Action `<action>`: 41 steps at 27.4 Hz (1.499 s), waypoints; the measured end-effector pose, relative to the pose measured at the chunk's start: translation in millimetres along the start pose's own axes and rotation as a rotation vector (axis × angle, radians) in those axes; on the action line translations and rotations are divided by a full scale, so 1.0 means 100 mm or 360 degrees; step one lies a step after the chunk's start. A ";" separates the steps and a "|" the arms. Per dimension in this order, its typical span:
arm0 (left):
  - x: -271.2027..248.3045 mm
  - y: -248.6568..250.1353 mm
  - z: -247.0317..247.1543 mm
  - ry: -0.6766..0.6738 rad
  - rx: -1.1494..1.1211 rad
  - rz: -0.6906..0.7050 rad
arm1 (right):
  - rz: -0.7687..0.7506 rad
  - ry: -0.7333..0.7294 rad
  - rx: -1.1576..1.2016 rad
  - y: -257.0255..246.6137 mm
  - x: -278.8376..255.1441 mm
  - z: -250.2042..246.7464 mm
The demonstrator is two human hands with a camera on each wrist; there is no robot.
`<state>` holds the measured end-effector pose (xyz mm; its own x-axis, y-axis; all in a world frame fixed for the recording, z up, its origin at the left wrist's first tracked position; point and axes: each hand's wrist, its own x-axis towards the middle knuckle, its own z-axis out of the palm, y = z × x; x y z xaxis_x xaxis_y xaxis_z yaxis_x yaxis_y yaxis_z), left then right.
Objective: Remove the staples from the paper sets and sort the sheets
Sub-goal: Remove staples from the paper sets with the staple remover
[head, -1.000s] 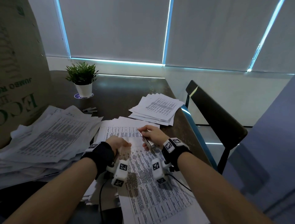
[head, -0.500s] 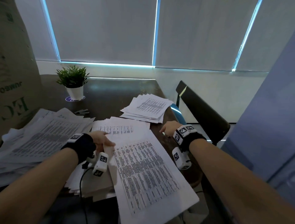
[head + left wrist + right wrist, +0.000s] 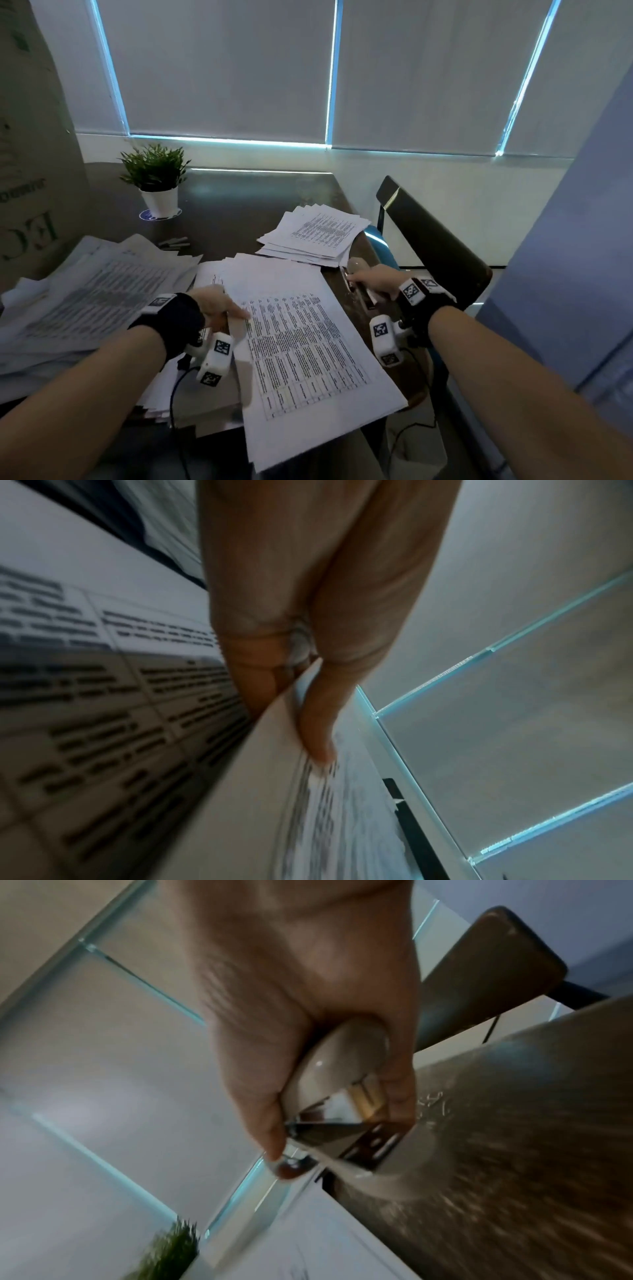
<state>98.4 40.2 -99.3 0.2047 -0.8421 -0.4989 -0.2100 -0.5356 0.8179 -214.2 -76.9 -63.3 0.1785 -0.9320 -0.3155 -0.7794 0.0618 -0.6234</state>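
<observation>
Since the earlier frames your right hand (image 3: pixel 375 281) has left the sheets and gone out to the table's right edge, carrying the staple remover (image 3: pixel 358 284) with it.

From the head view, your left hand (image 3: pixel 219 305) pinches the left edge of the paper set (image 3: pixel 301 342), which lies in front of you on the dark table (image 3: pixel 239 212). A sorted stack (image 3: pixel 315 236) sits beyond it and a large loose pile (image 3: pixel 85 291) waits on the left, so I judge much work remains.

From the left wrist view, thumb and fingers (image 3: pixel 318 723) close on the sheet edge, apparently parting the top page.

From the right wrist view, your fingers wrap firmly round the staple remover, its metal end down at the table; small bent staples (image 3: pixel 433 1102) lie beside it.
</observation>
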 end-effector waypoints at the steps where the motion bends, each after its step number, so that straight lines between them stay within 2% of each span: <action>1: 0.13 -0.07 -0.05 0.0107 0.0047 0.0079 | -0.0058 -0.0055 0.0084 0.00 0.03 0.07; 3: 0.25 -0.09 -0.09 0.0232 0.0000 0.0254 | -0.0181 -0.0154 0.0283 -0.04 0.06 0.19; 7: 0.11 0.18 -0.12 0.0523 -0.0444 0.0562 | -0.0255 -0.0467 0.0608 -0.13 0.04 0.28; 9: 0.13 0.27 -0.19 0.0552 -0.0713 0.0715 | -0.0304 -0.0565 0.0673 -0.18 0.01 0.30; 11: 0.12 0.34 -0.18 0.0528 -0.0778 0.0703 | -0.0412 -0.0351 0.0754 -0.23 0.05 0.36; 13: 0.08 0.35 -0.09 0.0272 -0.0638 0.0539 | -0.0464 -0.0050 0.0983 -0.26 0.17 0.38; 14: 0.05 0.33 -0.03 0.0098 -0.0546 0.0475 | -0.0483 0.0006 0.1078 -0.27 0.20 0.37; 15: 0.06 0.29 -0.01 0.0041 -0.0446 0.0424 | -0.0482 0.0009 0.1078 -0.28 0.23 0.35; 16: 0.05 0.26 0.02 0.0024 -0.0344 0.0389 | -0.0464 -0.0030 0.1008 -0.28 0.26 0.33; 17: 0.10 0.22 0.04 0.0102 -0.0277 0.0361 | -0.0447 -0.0095 0.0928 -0.28 0.28 0.30; 19: 0.14 0.17 0.05 0.0336 -0.0233 0.0371 | -0.0360 -0.0304 0.0851 -0.27 0.29 0.27; 22: 0.35 0.11 -0.08 0.0796 -0.0073 0.0578 | -0.0184 -0.0709 0.0765 -0.19 0.27 0.22; 24: 0.55 0.06 -0.21 0.0980 -0.0167 0.0577 | -0.0145 -0.0923 0.0706 -0.12 0.27 0.22; 27: 0.95 0.00 -0.31 0.0922 -0.0170 0.0553 | -0.0196 -0.1057 0.0844 -0.08 0.35 0.26; 29: 0.76 0.20 -0.17 0.0893 -0.0102 0.0657 | -0.0234 -0.0938 0.0862 -0.12 0.46 0.29; 31: 0.72 0.30 -0.06 0.0909 0.0073 0.0646 | -0.0270 -0.0650 0.0732 -0.22 0.52 0.29; 33: 0.75 0.34 0.02 0.0894 0.0508 0.0491 | -0.0351 -0.0371 0.0606 -0.32 0.59 0.25; 36: 0.81 0.33 0.06 0.0612 0.1278 0.0167 | -0.0507 -0.0032 0.0525 -0.50 0.80 0.14; 38: 0.90 0.24 0.06 0.0534 0.1358 -0.0014 | -0.0571 0.0103 0.0539 -0.64 1.00 0.09; 41: 0.87 0.18 0.05 0.0674 0.1325 -0.0163 | -0.0479 0.0201 0.0649 -0.78 1.33 0.07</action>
<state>107.3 -43.1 -129.0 0.5566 -0.7832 -0.2772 -0.7544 -0.6162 0.2261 -125.8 -203.2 -61.4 0.2649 -0.9643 -0.0064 -0.4029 -0.1046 -0.9092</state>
